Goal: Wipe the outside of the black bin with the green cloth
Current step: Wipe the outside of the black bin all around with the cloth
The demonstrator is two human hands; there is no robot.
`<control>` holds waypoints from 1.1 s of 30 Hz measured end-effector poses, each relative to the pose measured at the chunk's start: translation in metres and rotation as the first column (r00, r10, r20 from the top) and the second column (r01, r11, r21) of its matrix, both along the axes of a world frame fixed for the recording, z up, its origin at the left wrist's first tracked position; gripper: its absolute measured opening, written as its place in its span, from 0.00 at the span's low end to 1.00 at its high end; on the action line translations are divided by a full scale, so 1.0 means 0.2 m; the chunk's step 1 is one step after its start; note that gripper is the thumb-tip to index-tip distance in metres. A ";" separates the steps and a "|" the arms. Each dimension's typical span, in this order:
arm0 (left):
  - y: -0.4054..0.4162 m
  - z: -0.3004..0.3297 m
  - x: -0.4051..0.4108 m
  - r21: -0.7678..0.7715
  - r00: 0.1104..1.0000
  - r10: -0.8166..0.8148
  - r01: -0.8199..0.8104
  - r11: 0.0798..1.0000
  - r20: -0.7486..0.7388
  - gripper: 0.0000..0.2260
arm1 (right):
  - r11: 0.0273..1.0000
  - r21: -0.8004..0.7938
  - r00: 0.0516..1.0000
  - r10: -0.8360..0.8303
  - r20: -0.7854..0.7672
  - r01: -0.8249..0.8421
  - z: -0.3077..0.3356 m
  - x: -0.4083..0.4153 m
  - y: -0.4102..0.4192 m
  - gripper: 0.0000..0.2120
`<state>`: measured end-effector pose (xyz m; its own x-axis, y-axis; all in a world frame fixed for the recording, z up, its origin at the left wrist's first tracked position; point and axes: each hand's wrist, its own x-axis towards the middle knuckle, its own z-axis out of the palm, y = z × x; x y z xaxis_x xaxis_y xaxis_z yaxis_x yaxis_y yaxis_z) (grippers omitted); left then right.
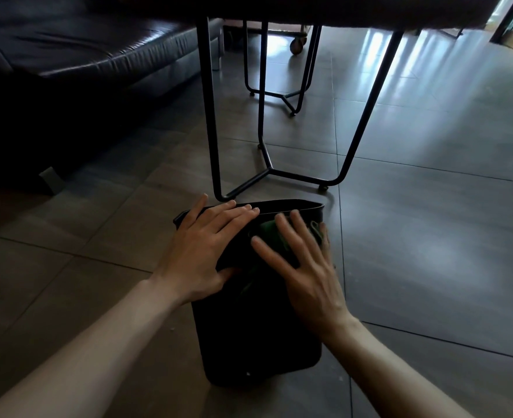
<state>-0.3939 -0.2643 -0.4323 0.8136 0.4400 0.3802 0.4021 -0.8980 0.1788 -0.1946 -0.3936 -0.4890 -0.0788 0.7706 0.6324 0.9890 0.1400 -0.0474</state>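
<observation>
Lighting: dim overall. Daylight enters from the far upper right and lies in pale streaks of glare on the glossy grey floor tiles [430, 86]. My left, around the dark leather sofa [77, 49], falls into near-black shadow. The black plastic bin [258, 336] under my hands shows almost no surface detail. Picture quality: soft, slightly smeared, with some blur on the sofa. Wide-angle distortion bows the thin black metal table legs [208, 116] and stretches my forearms at the lower corners.

No text, label or number can be read anywhere (dim, blurred view).
</observation>
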 end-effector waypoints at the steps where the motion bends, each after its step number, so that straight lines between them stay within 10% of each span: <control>1: -0.01 0.00 0.00 0.003 1.000 0.002 -0.002 1.000 -0.002 0.42 | 1.000 -0.016 1.000 0.011 0.029 -0.010 -0.04 -0.03 -0.01 0.27; 15: -0.02 0.04 -0.01 0.003 0.998 0.004 -0.004 1.000 -0.061 0.49 | 0.969 -0.218 0.902 0.198 0.384 -0.120 -0.23 -0.03 -0.22 0.28; 22: -0.02 0.08 -0.01 -0.019 0.994 -0.003 0.001 1.000 -0.112 0.49 | 0.996 -0.069 0.994 -0.058 0.094 0.065 0.03 0.00 -0.02 0.29; 30: -0.01 0.08 -0.03 -0.013 0.988 -0.040 0.038 0.999 -0.150 0.53 | 0.934 -0.329 0.850 0.285 0.444 -0.142 -0.30 -0.08 -0.32 0.37; 33: -0.02 0.08 -0.03 -0.013 0.992 -0.033 0.032 0.999 -0.125 0.51 | 0.966 -0.239 0.927 0.178 0.331 -0.100 -0.19 -0.06 -0.24 0.37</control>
<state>-0.3990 -0.2677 -0.4166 0.8685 0.4159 0.2697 0.3925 -0.9093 0.1384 -0.2058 -0.4412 -0.5264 -0.3793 0.8492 0.3673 0.9196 0.3023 0.2507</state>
